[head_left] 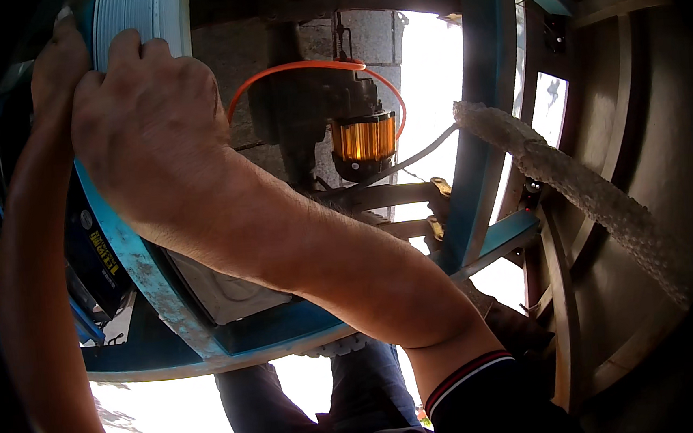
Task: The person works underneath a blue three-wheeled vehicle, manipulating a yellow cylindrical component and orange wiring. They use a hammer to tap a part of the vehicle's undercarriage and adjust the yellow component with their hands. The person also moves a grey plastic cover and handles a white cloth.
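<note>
My right hand (152,122) reaches across to the upper left, its back toward me. Its fingers curl at the near end of a pale blue ribbed panel (139,17) that lies on a blue metal frame (145,265). Whatever the fingers close around is hidden under the hand. My left hand (61,72) is beside it, along the panel's left edge. One digit of it points up; the other fingers are hidden in shade. Both hands are nearly touching, with the right wrist close to the left one.
Below the frame's opening sits a motor with a copper-coloured ribbed casing (365,138), an orange hose (294,66) looped over it. A grey wrapped cable bundle (571,170) hangs on the right by a blue upright (484,108). A dark labelled box (93,253) stands at left.
</note>
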Action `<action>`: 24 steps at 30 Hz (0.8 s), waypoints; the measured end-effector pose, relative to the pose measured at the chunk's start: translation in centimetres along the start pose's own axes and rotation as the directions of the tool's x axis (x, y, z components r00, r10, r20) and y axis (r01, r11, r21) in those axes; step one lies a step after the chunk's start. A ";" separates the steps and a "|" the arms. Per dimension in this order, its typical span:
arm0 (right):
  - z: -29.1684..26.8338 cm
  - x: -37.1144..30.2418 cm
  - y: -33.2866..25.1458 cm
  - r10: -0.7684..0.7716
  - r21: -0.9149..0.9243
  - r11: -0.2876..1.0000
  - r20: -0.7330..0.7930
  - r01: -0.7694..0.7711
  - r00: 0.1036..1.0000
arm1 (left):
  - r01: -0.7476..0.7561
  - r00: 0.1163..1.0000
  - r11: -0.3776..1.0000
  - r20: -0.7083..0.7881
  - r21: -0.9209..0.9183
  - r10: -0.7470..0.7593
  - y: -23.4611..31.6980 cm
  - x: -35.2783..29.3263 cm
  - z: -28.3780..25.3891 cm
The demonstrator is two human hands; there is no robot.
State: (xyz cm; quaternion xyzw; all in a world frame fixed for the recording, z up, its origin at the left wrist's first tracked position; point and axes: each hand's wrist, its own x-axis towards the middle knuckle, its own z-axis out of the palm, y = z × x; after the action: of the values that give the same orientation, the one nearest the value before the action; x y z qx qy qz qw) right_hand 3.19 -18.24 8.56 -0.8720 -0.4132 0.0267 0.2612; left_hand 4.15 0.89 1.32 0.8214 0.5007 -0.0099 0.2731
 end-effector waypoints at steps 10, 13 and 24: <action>1.2 0.6 -0.5 0.019 -0.089 0.996 0.055 -0.014 0.998 | -0.184 0.980 0.967 -0.047 0.176 0.195 1.7 -2.2 -0.6; 1.8 2.0 0.3 0.059 -0.056 0.997 0.239 -0.047 0.969 | -0.318 0.936 0.896 -0.049 0.310 0.349 2.7 -3.7 -1.2; -4.9 0.4 1.5 0.321 0.594 0.734 0.124 -0.330 0.939 | 0.015 0.999 0.964 0.046 -0.265 -0.003 2.3 -4.6 -2.2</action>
State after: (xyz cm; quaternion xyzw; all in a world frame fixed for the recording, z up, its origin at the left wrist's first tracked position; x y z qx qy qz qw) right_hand 5.84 -20.84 12.09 -0.8004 -0.2255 0.2084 0.5149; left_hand 3.20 -2.68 5.60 0.7748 0.4950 0.0374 0.3916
